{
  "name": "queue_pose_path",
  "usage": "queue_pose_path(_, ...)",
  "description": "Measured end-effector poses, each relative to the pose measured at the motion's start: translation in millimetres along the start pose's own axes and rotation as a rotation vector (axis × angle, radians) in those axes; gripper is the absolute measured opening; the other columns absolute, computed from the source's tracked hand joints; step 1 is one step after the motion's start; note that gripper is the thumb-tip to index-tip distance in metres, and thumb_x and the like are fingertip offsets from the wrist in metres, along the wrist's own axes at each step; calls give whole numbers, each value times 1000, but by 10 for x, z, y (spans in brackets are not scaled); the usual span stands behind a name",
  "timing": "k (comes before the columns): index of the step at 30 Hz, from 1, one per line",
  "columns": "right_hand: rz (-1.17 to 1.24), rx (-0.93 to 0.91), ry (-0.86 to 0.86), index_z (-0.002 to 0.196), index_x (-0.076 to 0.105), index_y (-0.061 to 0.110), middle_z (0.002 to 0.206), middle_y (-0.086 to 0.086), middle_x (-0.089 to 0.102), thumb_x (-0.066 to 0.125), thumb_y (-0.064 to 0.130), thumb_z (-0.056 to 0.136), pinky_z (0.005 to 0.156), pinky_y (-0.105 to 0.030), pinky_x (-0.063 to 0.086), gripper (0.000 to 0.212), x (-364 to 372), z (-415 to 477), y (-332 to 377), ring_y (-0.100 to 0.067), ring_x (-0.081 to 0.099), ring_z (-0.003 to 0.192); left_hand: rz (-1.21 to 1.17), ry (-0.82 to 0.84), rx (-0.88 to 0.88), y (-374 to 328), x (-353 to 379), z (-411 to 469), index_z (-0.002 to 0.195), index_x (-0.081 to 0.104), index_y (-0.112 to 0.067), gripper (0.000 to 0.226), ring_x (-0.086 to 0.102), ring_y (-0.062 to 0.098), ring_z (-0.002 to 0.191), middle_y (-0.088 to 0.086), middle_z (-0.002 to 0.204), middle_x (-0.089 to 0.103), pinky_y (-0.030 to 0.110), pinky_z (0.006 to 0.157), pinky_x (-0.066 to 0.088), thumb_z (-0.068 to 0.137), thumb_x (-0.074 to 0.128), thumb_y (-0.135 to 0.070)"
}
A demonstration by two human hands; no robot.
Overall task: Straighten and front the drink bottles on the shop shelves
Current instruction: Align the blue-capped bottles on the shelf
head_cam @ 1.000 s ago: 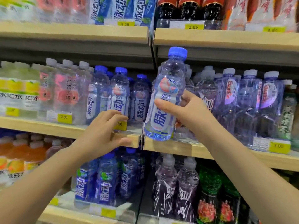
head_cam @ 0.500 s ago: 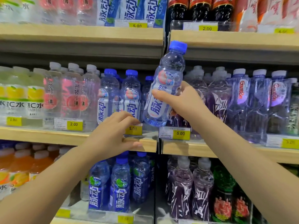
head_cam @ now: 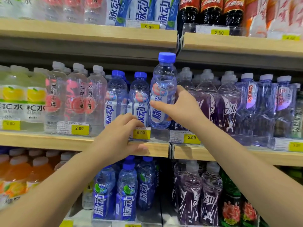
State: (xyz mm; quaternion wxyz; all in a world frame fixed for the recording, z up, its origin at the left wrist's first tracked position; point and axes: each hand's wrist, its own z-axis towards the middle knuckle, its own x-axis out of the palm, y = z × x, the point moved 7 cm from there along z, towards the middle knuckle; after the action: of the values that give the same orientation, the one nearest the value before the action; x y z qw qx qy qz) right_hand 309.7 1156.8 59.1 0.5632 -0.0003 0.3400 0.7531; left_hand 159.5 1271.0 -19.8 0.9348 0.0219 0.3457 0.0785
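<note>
Right hand (head_cam: 182, 110) is wrapped around the held bottle (head_cam: 163, 89) at label height, thumb across the front and fingers curled round the back. It's the clear one with the blue cap, pretty much upright, label facing out. Its base sits level with the clear price rail at the front of the middle shelf (head_cam: 49, 141), but I honestly can't tell if it's resting on the shelf or just above it. Its cap pokes up higher than the caps next to it. Just below and left of the held bottle, the left hand (head_cam: 119, 138) has curled fingers hooked over the front edge of that shelf, with the thumb flat against the wood underneath, so it's pinching the edge right by the yellow 5.00 tag (head_cam: 141, 132). Immediately left of the held bottle are two matching bottles (head_cam: 116, 99), also blue caps, labels forward. Further left are the pink-label bottles (head_cam: 75, 99), then the lemon ones (head_cam: 14, 102). Right of the held bottle, behind the right hand, is a row of purple drinks (head_cam: 206, 102), and past those the square-ish bluish bottles (head_cam: 249, 105). Above it on the top shelf (head_cam: 82, 33) are more drinks, including dark cola bottles (head_cam: 211, 10). Below it, darker blue bottles (head_cam: 126, 194) stand on the lower shelf.
</note>
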Motion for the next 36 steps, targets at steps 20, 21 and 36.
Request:
queue_pose_path(20,-446,-90,29,160,-13,21,166,-14,25,55,66,93,80,-39,48,106,237,-39,-123,-38,61,121,64,12,18,-20,26,-36,136,51,-24,69,39,10,119,-11,131,44,23,100,35,83,59,-66)
queue_pose_path(21,-434,-82,44,160,-11,22,168,-12,22,56,65,94,84,-41,50,103,254,-57,-142,-39,58,125,67,16,17,-26,26,-41,137,50,-24,70,38,10,120,-11,131,44,23,100,34,83,57,-67)
queue_pose_path(36,-414,-49,7,162,-8,14,169,-12,16,60,55,97,94,-44,51,103,287,-165,-115,-38,53,132,100,30,-5,-92,36,-75,142,49,-20,74,37,14,123,-7,134,44,28,102,36,85,48,-66)
